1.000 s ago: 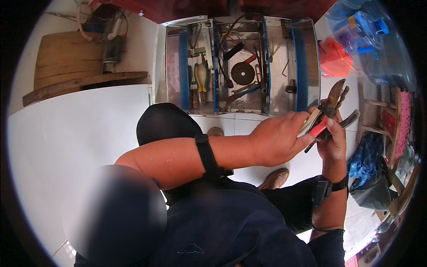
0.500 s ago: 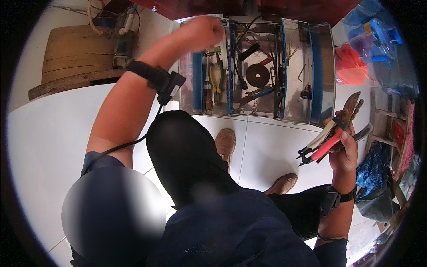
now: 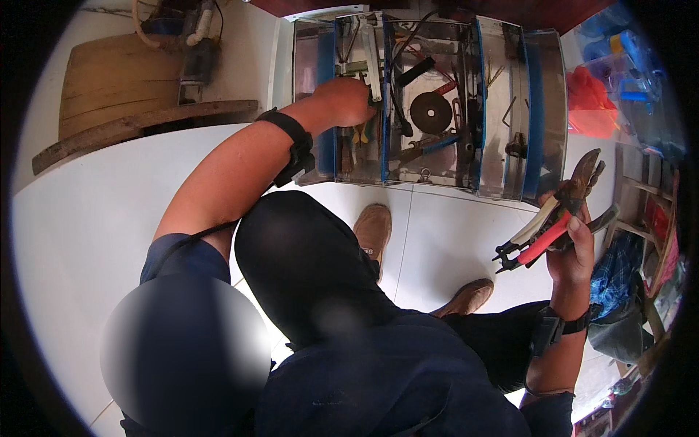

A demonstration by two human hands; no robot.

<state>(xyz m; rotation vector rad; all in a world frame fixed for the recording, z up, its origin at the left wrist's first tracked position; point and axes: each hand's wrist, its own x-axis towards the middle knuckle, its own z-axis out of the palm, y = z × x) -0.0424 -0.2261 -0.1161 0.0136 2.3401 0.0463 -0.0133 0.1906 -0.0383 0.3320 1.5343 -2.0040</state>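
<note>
My left hand (image 3: 345,103) is down in the left compartment of a clear-sided toolbox (image 3: 501,182), its fingers curled and partly hidden over green-and-yellow pliers (image 3: 360,135) and other tools; what it grips is unclear. My right hand (image 3: 571,247) is shut on a bundle of pliers (image 3: 546,231) with red and cream grips and dark jaws, held beside the box's lower right corner. The middle compartment holds a black disc (image 3: 423,113), a wrench (image 3: 429,146) and cables. A hex key (image 3: 510,113) lies in the right compartment.
Wooden boards (image 3: 116,91) and a pipe fitting (image 3: 198,33) are at upper left, beside a white surface (image 3: 80,240). A dark red cabinet (image 3: 510,9) stands behind the box. Plastic containers (image 3: 625,65), a red bag (image 3: 588,102), a wooden rack (image 3: 641,189) and plaid cloth (image 3: 611,269) are at right.
My left hand left the pliers held in my right hand, moved up left to the toolbox, then lower into its left compartment. My right hand shifted slightly rightward, still holding the pliers.
</note>
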